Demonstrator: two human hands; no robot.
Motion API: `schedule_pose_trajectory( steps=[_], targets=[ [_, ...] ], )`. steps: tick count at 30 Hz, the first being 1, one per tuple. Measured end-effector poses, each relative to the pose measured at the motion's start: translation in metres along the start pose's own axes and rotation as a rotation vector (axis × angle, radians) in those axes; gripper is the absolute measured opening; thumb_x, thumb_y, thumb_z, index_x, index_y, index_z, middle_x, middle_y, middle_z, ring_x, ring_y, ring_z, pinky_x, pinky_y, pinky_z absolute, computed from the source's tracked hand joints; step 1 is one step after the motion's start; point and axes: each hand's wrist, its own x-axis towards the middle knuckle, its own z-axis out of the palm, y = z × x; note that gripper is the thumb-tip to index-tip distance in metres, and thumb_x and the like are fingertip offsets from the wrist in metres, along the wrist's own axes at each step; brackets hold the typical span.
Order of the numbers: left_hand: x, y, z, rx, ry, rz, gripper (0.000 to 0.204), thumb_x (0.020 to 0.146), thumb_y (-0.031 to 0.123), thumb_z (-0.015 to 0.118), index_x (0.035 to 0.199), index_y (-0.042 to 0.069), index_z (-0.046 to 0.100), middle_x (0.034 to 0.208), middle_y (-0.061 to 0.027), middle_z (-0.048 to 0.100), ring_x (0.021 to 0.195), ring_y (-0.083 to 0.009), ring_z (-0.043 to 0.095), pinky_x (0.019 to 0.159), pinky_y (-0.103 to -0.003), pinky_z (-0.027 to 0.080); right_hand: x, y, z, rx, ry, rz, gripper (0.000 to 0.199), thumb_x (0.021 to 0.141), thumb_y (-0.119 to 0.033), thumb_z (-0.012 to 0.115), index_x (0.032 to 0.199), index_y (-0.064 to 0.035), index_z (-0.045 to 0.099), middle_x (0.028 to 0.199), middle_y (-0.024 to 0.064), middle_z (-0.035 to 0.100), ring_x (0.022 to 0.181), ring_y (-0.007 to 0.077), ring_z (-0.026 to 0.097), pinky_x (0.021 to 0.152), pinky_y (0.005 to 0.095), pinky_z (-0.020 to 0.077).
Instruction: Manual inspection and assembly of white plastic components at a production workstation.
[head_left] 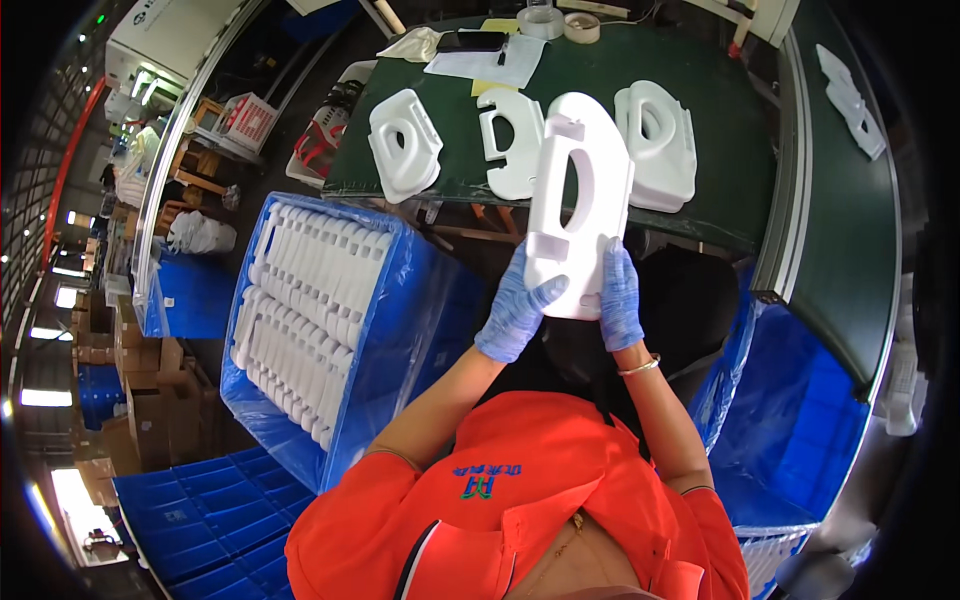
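Note:
A white molded plastic part with a D-shaped opening is held up in front of me, tilted upright. My left hand, in a blue knit glove, grips its lower left edge with the thumb across the front. Against its lower right side, my right hand in a matching glove holds the edge. Behind the held part, similar white parts lie on the green table: one rounded piece at the left, a flatter bracket-like piece in the middle, and another thick piece at the right.
To my left stands a blue bin lined with plastic and packed with rows of white parts. A green conveyor belt runs along the right, with another blue bin below. Papers and tape rolls lie at the table's far side.

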Motion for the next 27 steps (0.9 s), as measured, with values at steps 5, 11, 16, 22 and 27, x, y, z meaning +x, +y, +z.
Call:
schedule_pose_trajectory(
  steps=[5,11,16,22,27],
  targets=[
    [0.005,0.022,-0.014,-0.376,0.044,-0.084,0.056,0.077,0.013,0.071,0.125,0.003,0.044,0.110,-0.0071,0.054,0.100,-0.0172,0.054,0.089,-0.029,0.046,-0.004,-0.015,0.009,-0.123,-0.143,-0.096,0.032,0.097,-0.030,0.046,0.113,-0.0038,0.053,0.092,0.0017,0.057,0.078,0.0075,0.051,0.072,0.0230,0.0455],
    [0.012,0.026,-0.049,-0.418,0.041,-0.010,0.056,0.077,0.005,0.069,0.126,0.003,0.044,0.115,-0.0096,0.055,0.105,-0.0224,0.056,0.091,-0.035,0.048,-0.001,0.004,-0.032,-0.018,-0.267,0.232,0.034,0.097,-0.033,0.044,0.114,-0.0045,0.053,0.087,0.0016,0.061,0.073,0.0075,0.057,0.065,0.0192,0.0462],
    [0.014,0.033,-0.057,-0.389,0.080,-0.037,0.054,0.077,0.007,0.069,0.125,0.003,0.044,0.114,-0.0108,0.055,0.105,-0.0231,0.056,0.092,-0.037,0.048,-0.013,0.015,-0.047,-0.076,-0.275,0.272,0.037,0.098,-0.034,0.042,0.113,-0.0035,0.055,0.091,0.0041,0.063,0.076,0.0103,0.061,0.068,0.0222,0.0495],
    [0.015,0.032,-0.057,-0.374,0.101,-0.057,0.055,0.077,0.010,0.069,0.125,0.002,0.044,0.114,-0.0109,0.055,0.105,-0.0232,0.056,0.093,-0.036,0.048,-0.021,0.023,-0.042,-0.059,-0.308,0.363,0.034,0.097,-0.030,0.043,0.113,-0.0023,0.056,0.091,0.0040,0.062,0.076,0.0101,0.061,0.071,0.0225,0.0501],
    [0.016,0.030,-0.065,-0.329,0.145,-0.083,0.055,0.077,0.010,0.069,0.125,0.001,0.044,0.114,-0.0111,0.054,0.106,-0.0227,0.056,0.094,-0.035,0.047,-0.025,0.026,-0.040,-0.059,-0.323,0.379,0.034,0.097,-0.030,0.043,0.114,-0.0024,0.055,0.091,0.0035,0.062,0.077,0.0096,0.060,0.071,0.0219,0.0498]
  ],
)
